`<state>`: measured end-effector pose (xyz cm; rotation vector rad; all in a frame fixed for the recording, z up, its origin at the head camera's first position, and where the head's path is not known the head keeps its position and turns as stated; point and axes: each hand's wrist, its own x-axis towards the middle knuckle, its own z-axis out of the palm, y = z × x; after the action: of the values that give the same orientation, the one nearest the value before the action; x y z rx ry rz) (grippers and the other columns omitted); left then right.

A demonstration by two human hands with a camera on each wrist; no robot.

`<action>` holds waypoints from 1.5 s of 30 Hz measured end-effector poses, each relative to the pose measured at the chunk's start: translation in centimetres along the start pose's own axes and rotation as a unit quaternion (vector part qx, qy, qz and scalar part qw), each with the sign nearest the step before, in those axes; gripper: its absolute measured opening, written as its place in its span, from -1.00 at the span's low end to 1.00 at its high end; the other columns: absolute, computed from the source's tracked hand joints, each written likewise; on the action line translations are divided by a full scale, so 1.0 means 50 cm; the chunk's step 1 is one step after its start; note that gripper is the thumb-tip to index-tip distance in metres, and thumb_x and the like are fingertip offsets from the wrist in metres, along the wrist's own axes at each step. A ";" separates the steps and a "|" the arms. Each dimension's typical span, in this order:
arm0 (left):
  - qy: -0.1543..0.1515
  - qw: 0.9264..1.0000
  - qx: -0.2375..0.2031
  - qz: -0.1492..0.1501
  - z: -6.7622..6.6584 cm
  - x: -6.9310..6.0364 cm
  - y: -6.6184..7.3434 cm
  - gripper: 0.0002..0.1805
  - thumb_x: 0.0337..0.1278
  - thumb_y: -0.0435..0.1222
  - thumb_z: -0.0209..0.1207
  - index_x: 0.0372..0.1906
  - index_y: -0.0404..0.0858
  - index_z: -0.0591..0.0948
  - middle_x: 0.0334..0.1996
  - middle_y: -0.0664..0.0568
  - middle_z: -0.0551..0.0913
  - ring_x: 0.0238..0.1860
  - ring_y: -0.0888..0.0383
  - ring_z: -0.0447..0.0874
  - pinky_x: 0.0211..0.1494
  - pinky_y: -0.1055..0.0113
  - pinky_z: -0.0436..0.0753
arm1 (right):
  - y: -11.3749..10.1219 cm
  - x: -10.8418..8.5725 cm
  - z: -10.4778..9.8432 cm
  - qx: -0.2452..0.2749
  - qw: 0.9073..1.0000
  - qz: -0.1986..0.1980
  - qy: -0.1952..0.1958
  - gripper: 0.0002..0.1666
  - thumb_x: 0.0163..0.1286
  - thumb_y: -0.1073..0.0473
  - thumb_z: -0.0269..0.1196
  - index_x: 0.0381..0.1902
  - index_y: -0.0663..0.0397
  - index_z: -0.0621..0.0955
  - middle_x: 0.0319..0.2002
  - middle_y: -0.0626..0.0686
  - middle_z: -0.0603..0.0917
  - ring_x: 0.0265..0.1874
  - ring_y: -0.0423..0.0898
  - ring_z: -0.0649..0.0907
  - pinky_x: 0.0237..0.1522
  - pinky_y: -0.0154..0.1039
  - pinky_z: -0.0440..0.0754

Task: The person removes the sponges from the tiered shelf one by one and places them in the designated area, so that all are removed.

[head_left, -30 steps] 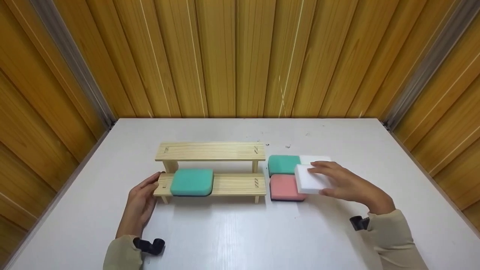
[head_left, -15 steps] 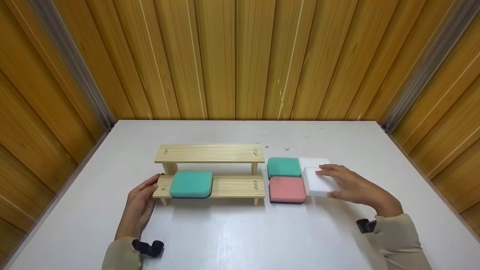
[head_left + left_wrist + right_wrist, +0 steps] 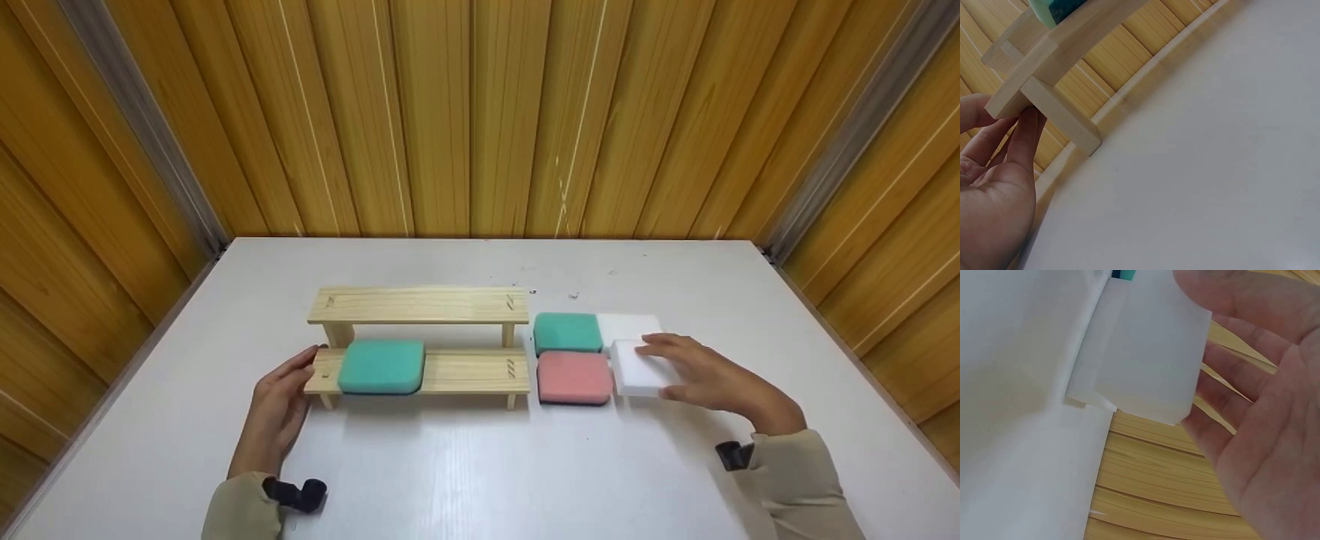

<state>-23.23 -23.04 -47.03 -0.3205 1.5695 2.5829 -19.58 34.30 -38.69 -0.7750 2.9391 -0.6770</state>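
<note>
My left hand [image 3: 276,405] grips the left end of the lower board of a two-tier wooden rack [image 3: 472,371]. In the left wrist view its fingers [image 3: 1023,138] reach under the board end, beside a leg. A teal sponge [image 3: 381,366] with a dark underside lies on that lower board. My right hand [image 3: 709,379] holds a white sponge [image 3: 637,367] between thumb and fingers, just right of a pink sponge [image 3: 574,376]. In the right wrist view the held white sponge [image 3: 1154,349] partly covers another white piece. Whether it touches the table I cannot tell.
Behind the pink sponge lie a second teal sponge [image 3: 568,332] and another white sponge [image 3: 630,324], side by side on the white table [image 3: 480,472]. The upper board [image 3: 420,304] of the rack stands behind the lower one. Yellow wood-patterned walls [image 3: 435,112] enclose the table.
My right hand has carried the white sponge rightward, off its overlap with the pink sponge, then slightly lower. My left hand keeps its grip on the rack.
</note>
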 end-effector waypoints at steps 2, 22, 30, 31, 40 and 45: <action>0.000 1.000 -0.001 -0.001 0.000 0.001 0.001 -0.42 0.31 -0.51 -0.06 0.42 -0.33 0.23 0.48 -0.04 0.17 0.46 0.13 0.20 0.31 0.46 0.51 | 0.002 0.000 0.002 0.002 1.000 0.004 -0.004 -0.35 0.13 0.30 0.37 0.21 0.21 0.49 0.30 0.32 0.38 0.29 0.36 0.31 0.23 0.38 0.34; -0.003 1.000 0.007 0.010 -0.001 0.001 -0.001 -0.44 0.33 -0.50 -0.07 0.42 -0.33 0.22 0.48 -0.04 0.16 0.48 0.12 0.16 0.33 0.46 0.49 | 0.024 0.006 0.021 -0.022 0.999 -0.023 -0.014 -0.33 0.12 0.30 0.38 0.23 0.20 0.48 0.30 0.31 0.39 0.27 0.35 0.32 0.22 0.31 0.38; -0.004 1.000 0.005 0.010 -0.001 -0.001 -0.001 -0.43 0.33 -0.51 -0.08 0.42 -0.34 0.21 0.49 -0.05 0.15 0.48 0.12 0.15 0.33 0.47 0.48 | 0.030 0.008 0.029 -0.039 0.998 -0.038 -0.013 -0.32 0.10 0.27 0.40 0.21 0.18 0.48 0.28 0.30 0.41 0.23 0.32 0.37 0.21 0.17 0.46; -0.006 1.000 0.006 0.010 -0.001 -0.001 -0.001 -0.43 0.34 -0.50 -0.08 0.43 -0.34 0.20 0.49 -0.05 0.14 0.48 0.12 0.14 0.33 0.47 0.48 | 0.031 0.009 0.029 -0.035 0.999 -0.033 -0.019 -0.32 0.11 0.26 0.40 0.22 0.18 0.47 0.29 0.31 0.40 0.24 0.33 0.36 0.21 0.23 0.44; -0.006 1.000 -0.002 0.005 -0.001 -0.003 0.002 -0.42 0.32 -0.50 -0.04 0.42 -0.34 0.21 0.48 -0.05 0.16 0.45 0.15 0.21 0.33 0.48 0.49 | 0.029 0.010 0.031 -0.014 0.999 -0.020 -0.027 -0.31 0.11 0.28 0.38 0.24 0.21 0.46 0.31 0.33 0.37 0.27 0.35 0.33 0.22 0.29 0.38; -0.003 1.000 0.002 0.005 0.000 -0.002 0.002 -0.44 0.33 -0.49 -0.04 0.41 -0.34 0.22 0.47 -0.05 0.17 0.44 0.14 0.24 0.32 0.48 0.49 | 0.033 0.010 0.036 -0.021 0.999 -0.031 -0.016 -0.31 0.10 0.31 0.38 0.23 0.21 0.47 0.30 0.32 0.39 0.25 0.33 0.35 0.20 0.18 0.43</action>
<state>-23.14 -23.09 -46.95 -0.3034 1.5774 2.5862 -20.55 34.61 -40.95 -0.8747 2.9203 -0.6024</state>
